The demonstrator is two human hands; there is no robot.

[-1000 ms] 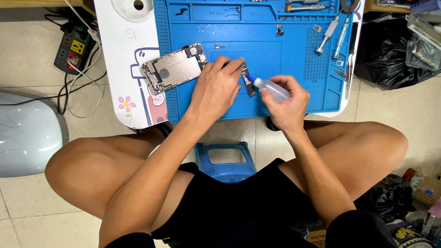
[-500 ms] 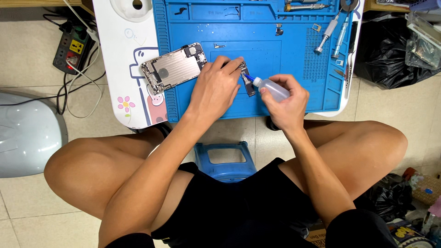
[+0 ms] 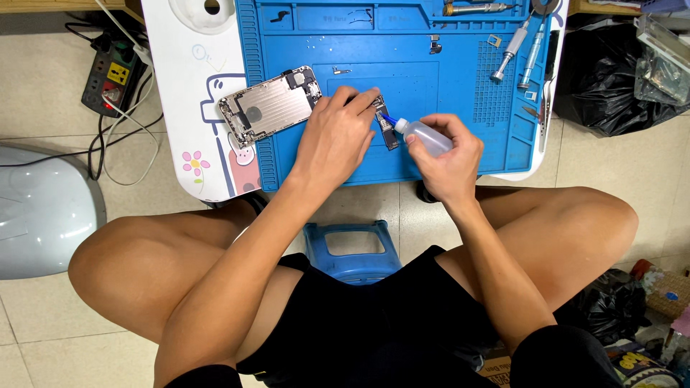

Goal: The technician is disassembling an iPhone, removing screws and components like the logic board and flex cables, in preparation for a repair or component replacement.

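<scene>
Both hands work close: left hand (image 3: 336,136) pins the board (image 3: 389,129), right hand (image 3: 449,158) clamped on the bottle (image 3: 424,136); over-squeezing could flood it.

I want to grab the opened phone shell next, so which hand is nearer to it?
Left. The left hand rests just right of the opened phone shell, almost touching it. The right hand is farther right, holding a small squeeze bottle.

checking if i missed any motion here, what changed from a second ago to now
Almost nothing changed. The left hand still presses the small circuit board onto the blue mat, and the right hand still holds the squeeze bottle with its blue tip at the board. The opened phone housing and the screwdrivers lie where they were.
</scene>
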